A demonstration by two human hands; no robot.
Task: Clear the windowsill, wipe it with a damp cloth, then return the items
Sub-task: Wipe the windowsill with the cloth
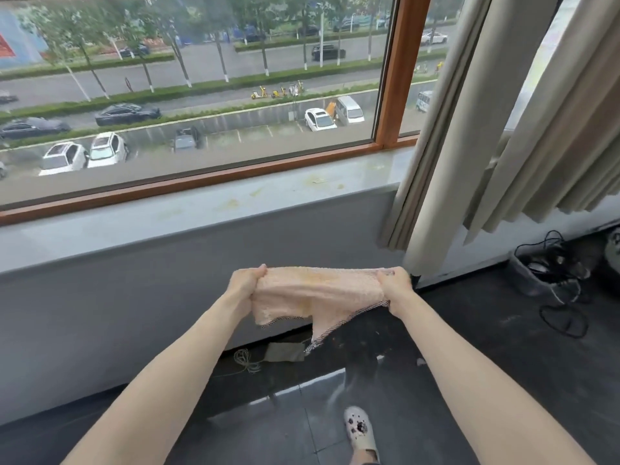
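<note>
A pale pink cloth with yellowish stains hangs stretched between both hands, below and in front of the windowsill. My left hand grips its left end and my right hand grips its right end. The grey windowsill runs under the brown window frame and carries yellowish smears near its middle and right. No items stand on the visible part of the sill.
A beige curtain hangs at the right, covering the sill's right end. On the dark tiled floor a bin with black cables stands at the right. A coiled wire and a flat green piece lie by the wall.
</note>
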